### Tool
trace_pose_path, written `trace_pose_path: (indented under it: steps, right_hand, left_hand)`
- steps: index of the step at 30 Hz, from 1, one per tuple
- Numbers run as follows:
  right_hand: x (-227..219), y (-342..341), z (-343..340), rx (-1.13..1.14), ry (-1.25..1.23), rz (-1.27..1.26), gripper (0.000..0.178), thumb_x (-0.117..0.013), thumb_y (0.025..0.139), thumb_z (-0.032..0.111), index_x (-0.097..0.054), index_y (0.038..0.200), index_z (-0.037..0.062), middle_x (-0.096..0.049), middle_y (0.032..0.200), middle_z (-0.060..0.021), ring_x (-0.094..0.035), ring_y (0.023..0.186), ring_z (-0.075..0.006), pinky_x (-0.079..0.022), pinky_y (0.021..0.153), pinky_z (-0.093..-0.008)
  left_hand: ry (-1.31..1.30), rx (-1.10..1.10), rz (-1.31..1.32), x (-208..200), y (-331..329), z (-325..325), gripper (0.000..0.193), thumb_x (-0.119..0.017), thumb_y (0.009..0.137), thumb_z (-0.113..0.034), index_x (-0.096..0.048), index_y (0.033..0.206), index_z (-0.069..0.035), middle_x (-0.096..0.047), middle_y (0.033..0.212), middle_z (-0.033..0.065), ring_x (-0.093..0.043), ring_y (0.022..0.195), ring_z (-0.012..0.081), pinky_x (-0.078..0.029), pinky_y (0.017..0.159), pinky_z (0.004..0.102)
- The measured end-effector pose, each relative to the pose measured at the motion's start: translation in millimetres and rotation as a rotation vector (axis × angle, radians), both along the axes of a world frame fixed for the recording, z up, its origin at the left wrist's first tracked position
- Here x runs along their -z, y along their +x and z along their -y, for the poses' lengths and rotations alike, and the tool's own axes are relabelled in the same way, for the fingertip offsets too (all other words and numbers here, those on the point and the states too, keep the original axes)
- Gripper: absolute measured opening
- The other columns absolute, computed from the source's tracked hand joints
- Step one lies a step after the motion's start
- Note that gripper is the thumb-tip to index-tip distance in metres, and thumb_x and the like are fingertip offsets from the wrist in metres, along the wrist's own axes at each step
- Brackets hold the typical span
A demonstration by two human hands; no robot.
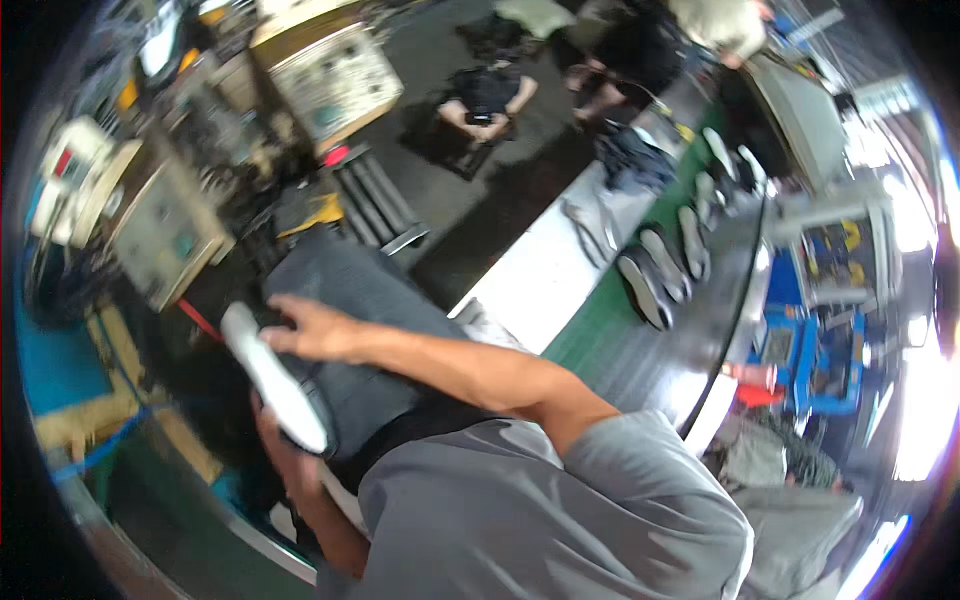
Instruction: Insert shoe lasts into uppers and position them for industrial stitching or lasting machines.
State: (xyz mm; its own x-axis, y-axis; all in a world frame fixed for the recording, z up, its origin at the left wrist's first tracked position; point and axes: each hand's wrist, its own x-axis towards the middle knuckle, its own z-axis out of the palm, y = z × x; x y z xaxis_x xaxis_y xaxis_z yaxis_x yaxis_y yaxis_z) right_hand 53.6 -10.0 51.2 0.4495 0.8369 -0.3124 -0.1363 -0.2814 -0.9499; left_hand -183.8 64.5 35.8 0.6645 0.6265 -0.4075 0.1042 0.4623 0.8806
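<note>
A shoe (275,382) with its white sole facing up lies slantwise in front of me at the left, a dark upper showing along its lower right edge. My left hand (284,452) grips it from the side and below, with the fingers partly hidden behind it. Across my body reaches my right arm; my right hand (318,332) is beside the upper half of the sole, fingers apart and fingertips at its edge. Slight blur leaves it unclear how firmly they touch. Under the right forearm is a dark grey padded surface (350,290).
Several shoes (662,265) stand on a dark and green conveyor (610,325) at the right, alongside a white board (535,285). Machines with boxy housings (165,235) and a metal roller rack (380,200) fill the left. Other people (487,105) sit or work farther back.
</note>
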Motion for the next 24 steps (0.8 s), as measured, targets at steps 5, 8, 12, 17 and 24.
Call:
trace_pose_path:
  steps: [5, 8, 12, 17, 24]
  right_hand:
    - [22.2, 15.3, 74.5, 0.101, -0.019, -0.044, 0.076, -0.079, 0.100, 0.034, -0.052, 0.158, -0.0068, -0.069, 0.141, -0.0216, -0.066, 0.133, -0.0313, -0.051, 0.113, -0.0395]
    - [22.3, 10.6, 85.7, 0.122, 0.018, -0.256, 0.062, -0.080, 0.099, 0.030, -0.063, 0.145, -0.0079, -0.075, 0.114, -0.0135, -0.073, 0.107, -0.0221, -0.057, 0.094, -0.0365]
    - [46.4, 54.3, 180.4, 0.455, -0.038, -0.339, 0.046, -0.075, 0.103, 0.022, -0.067, 0.137, -0.0068, -0.077, 0.109, -0.0125, -0.077, 0.093, -0.0196, -0.062, 0.080, -0.0340]
    - [108.9, 103.0, 361.3, 0.852, -0.489, 0.555, 0.031, -0.065, 0.104, 0.017, -0.076, 0.125, -0.0030, -0.082, 0.104, -0.0190, -0.080, 0.099, -0.0273, -0.062, 0.091, -0.0386]
    - [77.4, 100.0, 642.2, 0.933, -1.170, 0.902, 0.069, -0.077, 0.090, 0.017, -0.055, 0.155, 0.0071, -0.063, 0.143, -0.0284, -0.058, 0.134, -0.0490, -0.048, 0.116, -0.0543]
  left_hand:
    - [-0.649, -0.381, -0.078, 37.9, -100.3, -75.8, 0.078, -0.068, 0.105, -0.051, -0.045, 0.164, -0.005, -0.046, 0.164, 0.0200, -0.044, 0.150, 0.0337, -0.046, 0.120, 0.0564]
    - [-0.091, -0.590, -0.329, 38.6, -311.1, -208.6, 0.076, -0.074, 0.103, -0.033, -0.043, 0.165, -0.003, -0.056, 0.152, 0.0206, -0.056, 0.137, 0.0370, -0.052, 0.111, 0.0541]
    - [0.191, -0.562, -0.532, 62.2, -284.6, -231.7, 0.075, -0.076, 0.100, -0.024, -0.044, 0.164, -0.002, -0.063, 0.142, 0.0201, -0.063, 0.127, 0.0371, -0.056, 0.105, 0.0513]
    - [0.369, -0.471, -0.675, 54.5, -256.4, -281.2, 0.073, -0.076, 0.097, -0.021, -0.048, 0.162, -0.001, -0.070, 0.130, 0.0183, -0.068, 0.117, 0.0332, -0.057, 0.100, 0.0472]
    - [0.249, -0.341, -0.510, 90.7, -168.3, -225.0, 0.062, -0.068, 0.104, -0.012, -0.049, 0.162, -0.005, -0.068, 0.136, 0.0217, -0.070, 0.116, 0.0344, -0.060, 0.092, 0.0397]
